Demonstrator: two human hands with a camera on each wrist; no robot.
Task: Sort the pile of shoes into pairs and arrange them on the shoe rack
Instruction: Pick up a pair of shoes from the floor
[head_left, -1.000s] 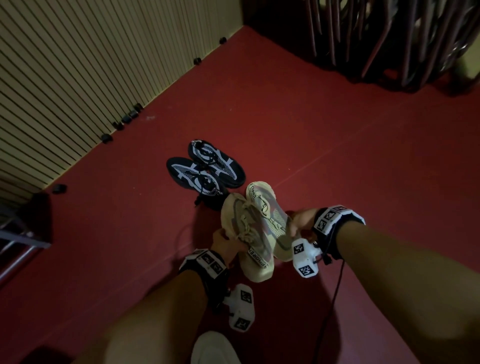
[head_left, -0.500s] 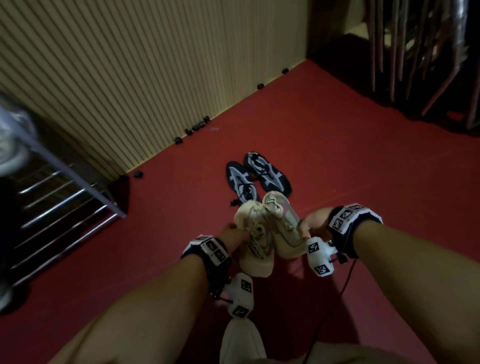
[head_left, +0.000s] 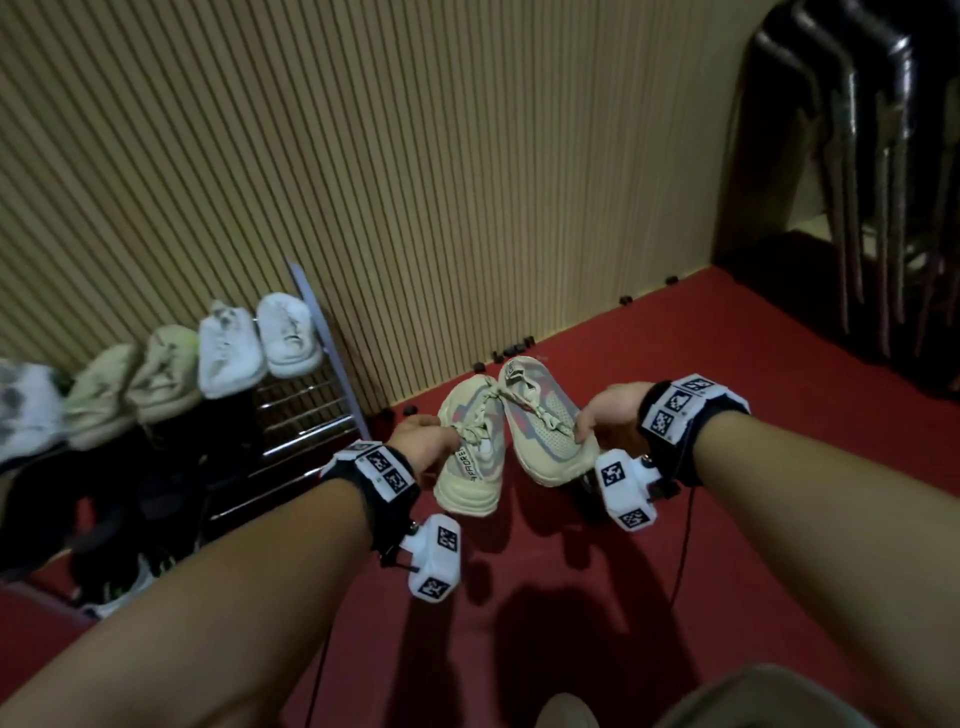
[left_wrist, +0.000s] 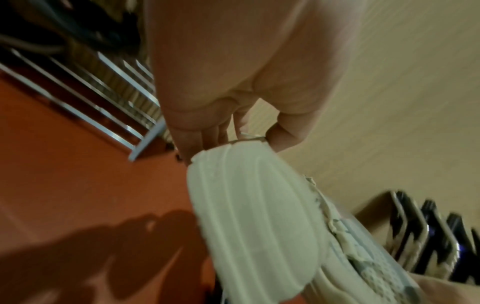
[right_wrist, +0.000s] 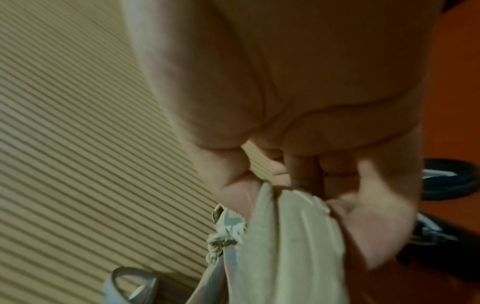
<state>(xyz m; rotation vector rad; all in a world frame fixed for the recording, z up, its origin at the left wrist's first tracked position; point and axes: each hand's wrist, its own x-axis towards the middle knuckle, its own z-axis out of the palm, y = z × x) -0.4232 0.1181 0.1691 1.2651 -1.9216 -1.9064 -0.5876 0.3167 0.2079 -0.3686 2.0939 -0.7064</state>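
You're in an indoor hall corner: red floor (head_left: 675, 364), slatted wall panelling (head_left: 415, 156), stacked chairs (head_left: 872, 156), metal shoe rack (head_left: 306, 415).

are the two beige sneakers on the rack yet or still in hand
In hand: left hand and right hand each hold one beige sneaker above the floor.

I see shoe rack (head_left: 332, 358) on red floor (head_left: 675, 415) beside slatted wall; top shelf carries white pair (head_left: 260, 343), pale green pair (head_left: 130, 384).
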